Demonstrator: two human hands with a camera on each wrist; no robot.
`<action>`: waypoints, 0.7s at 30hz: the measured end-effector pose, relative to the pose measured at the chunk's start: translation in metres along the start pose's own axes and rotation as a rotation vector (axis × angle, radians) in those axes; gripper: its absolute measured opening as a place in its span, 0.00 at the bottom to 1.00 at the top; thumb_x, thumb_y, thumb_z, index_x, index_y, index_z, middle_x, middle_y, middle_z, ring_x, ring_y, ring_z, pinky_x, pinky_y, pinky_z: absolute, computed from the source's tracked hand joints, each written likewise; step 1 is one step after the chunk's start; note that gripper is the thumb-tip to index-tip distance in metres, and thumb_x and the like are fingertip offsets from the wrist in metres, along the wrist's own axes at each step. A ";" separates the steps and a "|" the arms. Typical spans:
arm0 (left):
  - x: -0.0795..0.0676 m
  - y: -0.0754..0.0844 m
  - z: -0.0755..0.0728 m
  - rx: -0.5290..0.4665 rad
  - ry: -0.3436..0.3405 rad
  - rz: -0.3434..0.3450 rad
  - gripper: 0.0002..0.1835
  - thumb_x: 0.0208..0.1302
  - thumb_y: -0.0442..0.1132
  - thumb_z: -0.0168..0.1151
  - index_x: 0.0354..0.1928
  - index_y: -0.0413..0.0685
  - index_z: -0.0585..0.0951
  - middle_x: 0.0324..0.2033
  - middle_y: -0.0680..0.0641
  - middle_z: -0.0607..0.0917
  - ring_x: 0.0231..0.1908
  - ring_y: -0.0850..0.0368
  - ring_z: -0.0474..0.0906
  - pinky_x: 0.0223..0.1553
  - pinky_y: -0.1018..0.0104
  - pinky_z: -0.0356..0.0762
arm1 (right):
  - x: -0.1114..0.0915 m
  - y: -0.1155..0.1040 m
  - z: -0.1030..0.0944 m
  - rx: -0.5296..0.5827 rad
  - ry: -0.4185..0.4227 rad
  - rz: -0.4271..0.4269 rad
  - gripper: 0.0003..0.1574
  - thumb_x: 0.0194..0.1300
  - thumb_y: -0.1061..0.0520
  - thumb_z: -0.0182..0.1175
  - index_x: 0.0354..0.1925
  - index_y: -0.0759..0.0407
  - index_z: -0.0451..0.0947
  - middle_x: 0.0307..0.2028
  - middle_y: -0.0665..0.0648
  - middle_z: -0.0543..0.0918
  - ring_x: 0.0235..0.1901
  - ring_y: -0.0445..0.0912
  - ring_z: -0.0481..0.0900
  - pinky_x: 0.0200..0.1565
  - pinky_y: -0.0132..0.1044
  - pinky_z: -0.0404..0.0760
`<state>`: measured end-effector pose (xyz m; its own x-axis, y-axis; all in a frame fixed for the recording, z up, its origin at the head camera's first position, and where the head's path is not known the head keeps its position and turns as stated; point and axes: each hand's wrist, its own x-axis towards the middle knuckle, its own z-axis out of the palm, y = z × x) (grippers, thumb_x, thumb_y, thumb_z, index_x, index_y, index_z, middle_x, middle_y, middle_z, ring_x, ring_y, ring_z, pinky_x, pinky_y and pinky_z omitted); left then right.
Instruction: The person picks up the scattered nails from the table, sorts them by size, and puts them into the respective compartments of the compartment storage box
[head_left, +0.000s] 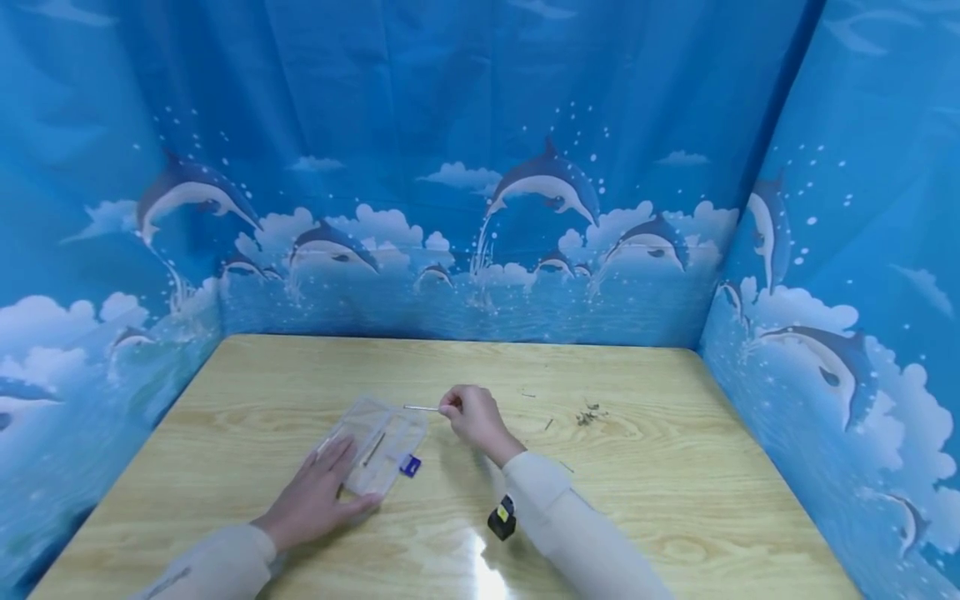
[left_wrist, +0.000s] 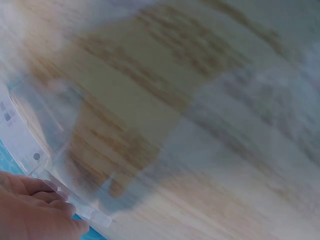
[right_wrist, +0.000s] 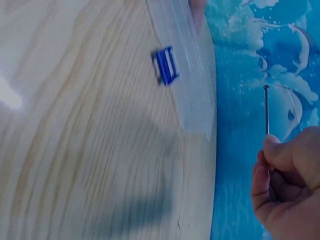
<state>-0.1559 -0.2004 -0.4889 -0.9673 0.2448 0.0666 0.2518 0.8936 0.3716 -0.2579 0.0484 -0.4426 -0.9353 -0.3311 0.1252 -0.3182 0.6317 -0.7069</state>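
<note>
My left hand (head_left: pixel 318 492) holds the near left corner of a clear plastic divided box (head_left: pixel 396 454), fingers over its left side and thumb along the near edge. In the left wrist view, the fingers (left_wrist: pixel 47 195) bend at the box's edge. A long brownish nail-like piece (head_left: pixel 373 450) lies in one compartment. Right of the box, my right hand (head_left: pixel 474 417) pinches a long metal nail (right_wrist: pixel 267 112) between thumb and fingertips. Its shaft points left, with the small flat head at the far end. In the head view, the nail's tip (head_left: pixel 420 408) hovers by the box's far right corner.
A blue tag (head_left: pixel 410 465) sits at the box's right edge. A black and yellow tape measure (head_left: pixel 502 518) stands near the right forearm. Rightward lie a small pile of metal bits (head_left: pixel 591 414) and a few loose nails (head_left: pixel 549 423). Dolphin-printed curtains (head_left: pixel 465 167) surround the table.
</note>
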 end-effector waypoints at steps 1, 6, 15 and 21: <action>0.000 0.000 0.000 -0.003 0.001 0.000 0.56 0.55 0.73 0.54 0.68 0.29 0.62 0.69 0.32 0.60 0.69 0.35 0.55 0.70 0.39 0.46 | 0.001 -0.002 0.003 -0.001 -0.007 -0.010 0.06 0.65 0.62 0.61 0.30 0.60 0.81 0.26 0.52 0.82 0.23 0.38 0.73 0.26 0.28 0.76; 0.000 -0.001 0.000 0.004 0.018 0.013 0.55 0.56 0.72 0.55 0.67 0.29 0.63 0.68 0.32 0.62 0.69 0.35 0.56 0.69 0.39 0.47 | 0.005 -0.012 0.018 -0.017 -0.072 -0.037 0.05 0.64 0.61 0.62 0.30 0.60 0.82 0.26 0.50 0.83 0.24 0.36 0.74 0.29 0.26 0.77; 0.000 -0.001 0.001 0.006 0.033 0.025 0.53 0.56 0.71 0.56 0.67 0.29 0.63 0.68 0.32 0.63 0.68 0.35 0.57 0.69 0.39 0.48 | 0.008 -0.024 0.036 -0.099 -0.185 -0.097 0.07 0.63 0.62 0.63 0.27 0.59 0.80 0.25 0.49 0.82 0.24 0.35 0.74 0.30 0.22 0.76; -0.001 0.000 0.001 0.011 0.041 0.032 0.52 0.56 0.70 0.57 0.66 0.29 0.65 0.67 0.32 0.64 0.68 0.35 0.58 0.68 0.38 0.50 | 0.011 -0.029 0.045 -0.185 -0.237 -0.125 0.09 0.63 0.61 0.62 0.25 0.56 0.79 0.22 0.45 0.77 0.22 0.36 0.71 0.28 0.23 0.73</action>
<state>-0.1552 -0.2001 -0.4899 -0.9593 0.2578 0.1157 0.2823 0.8897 0.3587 -0.2522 -0.0055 -0.4522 -0.8320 -0.5544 0.0223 -0.4714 0.6852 -0.5552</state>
